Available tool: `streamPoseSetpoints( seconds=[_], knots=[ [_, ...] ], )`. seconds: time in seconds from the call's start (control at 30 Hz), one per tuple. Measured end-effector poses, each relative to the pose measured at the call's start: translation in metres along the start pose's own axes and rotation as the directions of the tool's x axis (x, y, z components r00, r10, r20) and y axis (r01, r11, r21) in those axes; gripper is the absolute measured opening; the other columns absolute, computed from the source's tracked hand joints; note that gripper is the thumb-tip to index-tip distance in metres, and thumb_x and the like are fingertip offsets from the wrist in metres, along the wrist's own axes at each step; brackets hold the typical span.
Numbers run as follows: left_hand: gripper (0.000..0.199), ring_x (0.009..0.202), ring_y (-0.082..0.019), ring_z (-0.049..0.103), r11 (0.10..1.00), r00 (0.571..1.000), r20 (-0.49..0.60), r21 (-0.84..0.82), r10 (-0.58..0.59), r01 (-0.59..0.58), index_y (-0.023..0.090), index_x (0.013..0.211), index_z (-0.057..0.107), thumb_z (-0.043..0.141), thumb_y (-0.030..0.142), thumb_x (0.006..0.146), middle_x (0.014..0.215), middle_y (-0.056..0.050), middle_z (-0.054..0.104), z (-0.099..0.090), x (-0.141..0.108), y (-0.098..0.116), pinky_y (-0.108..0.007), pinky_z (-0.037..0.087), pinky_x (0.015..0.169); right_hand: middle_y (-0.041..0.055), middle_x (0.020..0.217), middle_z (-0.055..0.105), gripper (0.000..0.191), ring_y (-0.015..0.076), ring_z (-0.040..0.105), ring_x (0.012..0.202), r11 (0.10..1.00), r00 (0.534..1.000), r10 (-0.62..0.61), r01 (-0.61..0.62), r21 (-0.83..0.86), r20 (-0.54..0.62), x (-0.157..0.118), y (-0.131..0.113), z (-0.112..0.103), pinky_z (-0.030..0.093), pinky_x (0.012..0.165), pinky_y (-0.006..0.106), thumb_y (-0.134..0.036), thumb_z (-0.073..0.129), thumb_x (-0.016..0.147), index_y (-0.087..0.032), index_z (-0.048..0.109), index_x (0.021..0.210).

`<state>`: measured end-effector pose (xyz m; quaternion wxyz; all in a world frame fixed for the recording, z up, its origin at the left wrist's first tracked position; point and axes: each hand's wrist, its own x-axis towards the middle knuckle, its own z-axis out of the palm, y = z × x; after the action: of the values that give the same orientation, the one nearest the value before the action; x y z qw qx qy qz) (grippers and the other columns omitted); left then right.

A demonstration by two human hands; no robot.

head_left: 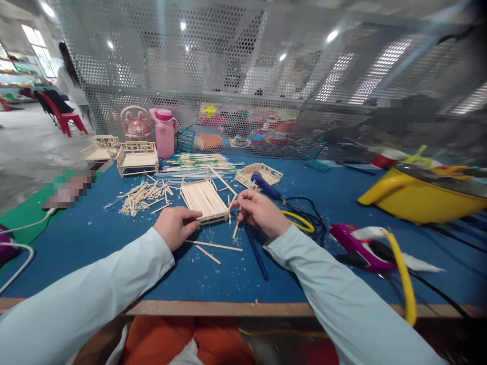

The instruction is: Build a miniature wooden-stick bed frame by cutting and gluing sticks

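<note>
A small model built of thin wooden sticks (203,199) lies on the blue table before me, its floor of sticks laid side by side and a low frame at its back. My left hand (175,226) grips its near left edge between thumb and fingers. At the near right corner, my right hand (262,210) is closed in a pinch on a thin wooden stick (236,228) that points down toward the table. Whether this stick touches the model I cannot tell. Loose sticks (215,247) lie just in front of the model.
A glue gun (266,186) rests by another stick frame (272,174). Stick scraps (144,197) are heaped at left, finished-looking models (137,159) behind. At right sit a purple glue gun (363,248) and yellow pan (426,195). A blue rod (257,256) lies near my right wrist.
</note>
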<state>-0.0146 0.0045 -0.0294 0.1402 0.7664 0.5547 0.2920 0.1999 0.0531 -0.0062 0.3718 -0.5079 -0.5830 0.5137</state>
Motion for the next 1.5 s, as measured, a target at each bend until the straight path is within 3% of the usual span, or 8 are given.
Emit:
streamPoseSetpoints(
  seconds=[0.17, 0.33, 0.37, 0.47, 0.57, 0.8, 1.23, 1.5],
  knots=[
    [0.023, 0.071, -0.015, 0.064, 0.999, 1.0, 0.008, -0.04, 0.009, -0.008, 0.019, 0.095, 0.07, 0.062, 0.021, 0.073, 0.083, -0.005, 0.072, 0.003, 0.004, -0.003, -0.025, 0.048, 0.068, -0.003, 0.06, 0.057, 0.015, 0.0051, 0.045, 0.04, 0.981, 0.968, -0.192, 0.184, -0.059, -0.165, 0.004, 0.002, -0.007, 0.025, 0.032, 0.015, -0.029, 0.056, 0.072, -0.018, 0.047, 0.068],
    [0.027, 0.069, -0.014, 0.063, 0.992, 1.0, 0.018, -0.124, -0.018, 0.02, 0.016, 0.098, 0.068, 0.064, 0.02, 0.072, 0.08, -0.005, 0.071, 0.006, 0.004, -0.003, -0.025, 0.048, 0.07, -0.0064, 0.049, 0.049, 0.013, 0.0057, 0.041, 0.039, 0.81, 0.702, -0.579, 0.551, -0.2, -0.414, -0.011, -0.01, -0.003, 0.035, 0.04, 0.019, -0.029, 0.06, 0.073, -0.018, 0.055, 0.073],
    [0.029, 0.068, -0.014, 0.063, 0.989, 0.999, 0.016, -0.144, -0.04, 0.042, 0.015, 0.099, 0.067, 0.065, 0.02, 0.07, 0.078, -0.004, 0.071, 0.006, 0.004, -0.002, -0.025, 0.048, 0.07, -0.0056, 0.051, 0.051, 0.013, 0.0063, 0.044, 0.041, 0.8, 0.713, -0.595, 0.57, -0.188, -0.37, -0.015, -0.013, 0.002, 0.037, 0.041, 0.019, -0.03, 0.06, 0.073, -0.018, 0.057, 0.075],
    [0.031, 0.065, -0.013, 0.062, 0.978, 0.993, 0.004, -0.173, -0.12, 0.119, 0.014, 0.095, 0.065, 0.07, 0.019, 0.065, 0.074, -0.002, 0.069, 0.004, 0.005, 0.0, -0.024, 0.048, 0.067, -0.0032, 0.051, 0.056, 0.015, 0.008, 0.048, 0.042, 0.853, 0.857, -0.513, 0.501, -0.143, -0.056, -0.024, -0.019, 0.023, 0.04, 0.042, 0.021, -0.031, 0.06, 0.073, -0.016, 0.061, 0.075],
    [0.026, 0.062, -0.013, 0.06, 0.976, 0.988, -0.012, -0.159, -0.155, 0.151, 0.014, 0.087, 0.066, 0.071, 0.02, 0.063, 0.07, -0.002, 0.067, 0.001, 0.005, 0.002, -0.023, 0.047, 0.062, -0.002, 0.052, 0.058, 0.015, 0.0087, 0.05, 0.044, 0.877, 0.892, -0.416, 0.445, -0.183, 0.175, -0.019, -0.016, 0.042, 0.04, 0.044, 0.021, -0.029, 0.058, 0.074, -0.015, 0.064, 0.074],
    [0.017, 0.065, -0.014, 0.062, 0.981, 0.996, -0.004, -0.17, -0.094, 0.092, 0.015, 0.083, 0.07, 0.066, 0.024, 0.07, 0.073, -0.003, 0.071, 0.002, 0.005, 0.004, -0.023, 0.045, 0.064, 0.0027, 0.068, 0.067, 0.012, 0.0119, 0.058, 0.062, 0.8, 0.857, -0.496, 0.513, -0.313, 0.136, -0.001, -0.006, 0.049, 0.044, 0.06, 0.023, -0.023, 0.059, 0.073, -0.014, 0.067, 0.071],
    [0.017, 0.067, -0.015, 0.064, 0.97, 0.992, -0.023, -0.211, -0.128, 0.12, 0.018, 0.084, 0.073, 0.062, 0.026, 0.074, 0.075, -0.002, 0.073, 0.001, 0.003, 0.006, -0.022, 0.046, 0.065, 0.0022, 0.066, 0.065, 0.014, 0.01, 0.054, 0.059, 0.698, 0.804, -0.56, 0.588, -0.41, 0.2, -0.005, -0.004, 0.052, 0.04, 0.056, 0.022, -0.023, 0.059, 0.076, -0.015, 0.068, 0.07],
    [0.018, 0.066, -0.015, 0.063, 0.98, 0.995, -0.071, -0.19, -0.074, 0.059, 0.019, 0.08, 0.073, 0.06, 0.029, 0.075, 0.075, -0.003, 0.073, 0.005, 0.004, 0.002, -0.023, 0.045, 0.062, -0.0013, 0.062, 0.059, 0.022, 0.0086, 0.049, 0.053, 0.768, 0.845, -0.511, 0.53, -0.359, 0.156, -0.006, 0.002, 0.047, 0.04, 0.052, 0.021, -0.023, 0.062, 0.07, -0.015, 0.067, 0.091]
  ],
)
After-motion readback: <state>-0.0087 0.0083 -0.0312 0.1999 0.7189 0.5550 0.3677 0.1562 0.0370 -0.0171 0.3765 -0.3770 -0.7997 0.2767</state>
